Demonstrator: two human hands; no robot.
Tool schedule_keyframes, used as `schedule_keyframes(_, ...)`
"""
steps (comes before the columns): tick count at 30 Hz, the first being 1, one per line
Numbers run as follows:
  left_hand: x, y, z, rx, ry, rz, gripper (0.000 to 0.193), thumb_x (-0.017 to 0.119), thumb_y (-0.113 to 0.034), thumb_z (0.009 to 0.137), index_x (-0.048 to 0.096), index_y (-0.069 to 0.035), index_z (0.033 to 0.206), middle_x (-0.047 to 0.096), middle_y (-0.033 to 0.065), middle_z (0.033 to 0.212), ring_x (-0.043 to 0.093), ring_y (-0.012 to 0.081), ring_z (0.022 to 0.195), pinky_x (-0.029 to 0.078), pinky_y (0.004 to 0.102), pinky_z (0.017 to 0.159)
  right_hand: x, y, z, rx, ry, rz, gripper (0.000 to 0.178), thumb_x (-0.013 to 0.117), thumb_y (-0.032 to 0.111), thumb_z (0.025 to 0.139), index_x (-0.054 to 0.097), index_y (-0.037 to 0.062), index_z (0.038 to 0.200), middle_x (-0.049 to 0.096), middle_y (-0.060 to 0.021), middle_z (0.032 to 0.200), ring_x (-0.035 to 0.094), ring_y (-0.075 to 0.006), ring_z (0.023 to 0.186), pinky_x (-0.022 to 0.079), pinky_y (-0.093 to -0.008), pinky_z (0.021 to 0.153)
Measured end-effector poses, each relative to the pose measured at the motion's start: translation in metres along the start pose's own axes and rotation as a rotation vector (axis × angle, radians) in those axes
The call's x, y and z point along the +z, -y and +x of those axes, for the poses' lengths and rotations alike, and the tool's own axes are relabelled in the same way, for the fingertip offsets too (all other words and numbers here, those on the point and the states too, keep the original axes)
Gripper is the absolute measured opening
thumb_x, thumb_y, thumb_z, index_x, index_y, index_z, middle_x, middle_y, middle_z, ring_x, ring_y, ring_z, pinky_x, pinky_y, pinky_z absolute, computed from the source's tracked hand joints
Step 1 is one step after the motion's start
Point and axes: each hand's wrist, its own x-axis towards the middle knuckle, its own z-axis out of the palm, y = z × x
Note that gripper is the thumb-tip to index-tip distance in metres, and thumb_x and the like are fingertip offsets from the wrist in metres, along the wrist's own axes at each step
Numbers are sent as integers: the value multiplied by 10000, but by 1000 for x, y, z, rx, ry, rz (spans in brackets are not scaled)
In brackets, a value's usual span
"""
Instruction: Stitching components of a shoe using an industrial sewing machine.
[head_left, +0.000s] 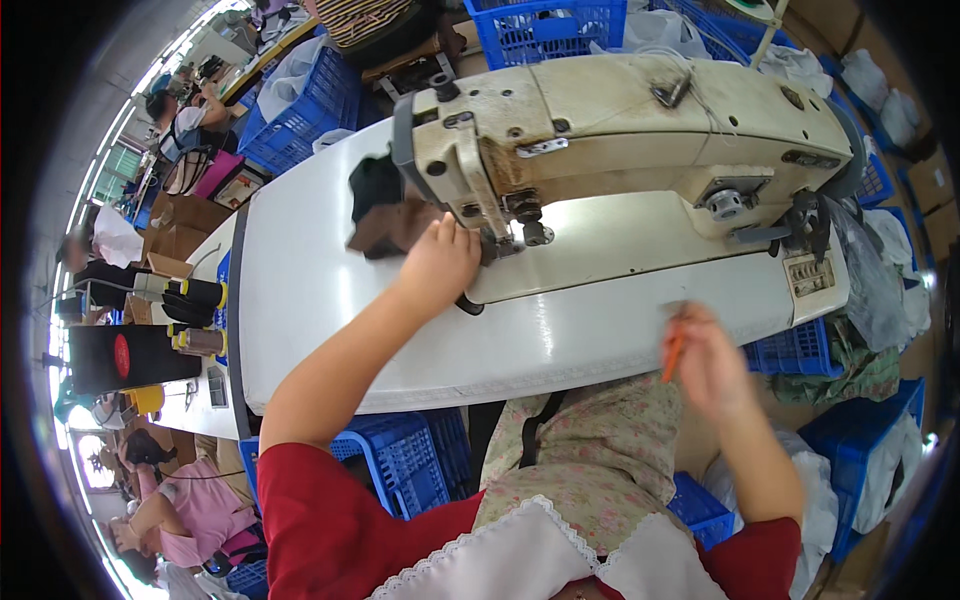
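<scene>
A cream sewing machine (620, 130) stands on a white sewing table (340, 340). Beside its needle and presser foot (505, 240), my left hand (440, 262) has its fingers bent and closed on the edge of a dark brown and black fabric piece (385, 215). The fabric lies left of the machine head, and my fingertips are partly hidden against it. Off the table's near edge, my right hand (708, 360) is raised and smeared by motion. It grips a small orange tool (674, 350) with a greyish end, which looks like thread snips.
Blue plastic crates (400, 465) stand under the table's front edge, with more behind the machine and at the right. Clear plastic bags (880, 270) bulge at the right. Thread cones (205, 292) stand on a neighbouring table at the left. Other people sit further left.
</scene>
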Motion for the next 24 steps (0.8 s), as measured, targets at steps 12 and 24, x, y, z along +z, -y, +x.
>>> schedule_keyframes(12, -3, -22, 12, -217, 298, -391, 573, 489, -371, 955, 490, -24, 1411, 445, 270, 1454, 401, 404, 1380, 357, 510, 1098, 207, -91, 58, -1144, 33, -899, 880, 744, 142, 853, 176, -100, 1481, 647, -145, 1120, 653, -258, 758, 539, -350, 631)
schedule_keyframes(24, 7, -38, 19, -397, 60, -160, 348, 553, -204, 893, 689, 33, 1109, 620, 232, 1232, 532, 384, 1227, 433, 475, 1023, 174, -76, 74, -865, 278, -154, 210, 546, 83, 943, 539, 45, 1149, 678, -99, 821, 466, -67, 573, 388, -207, 531)
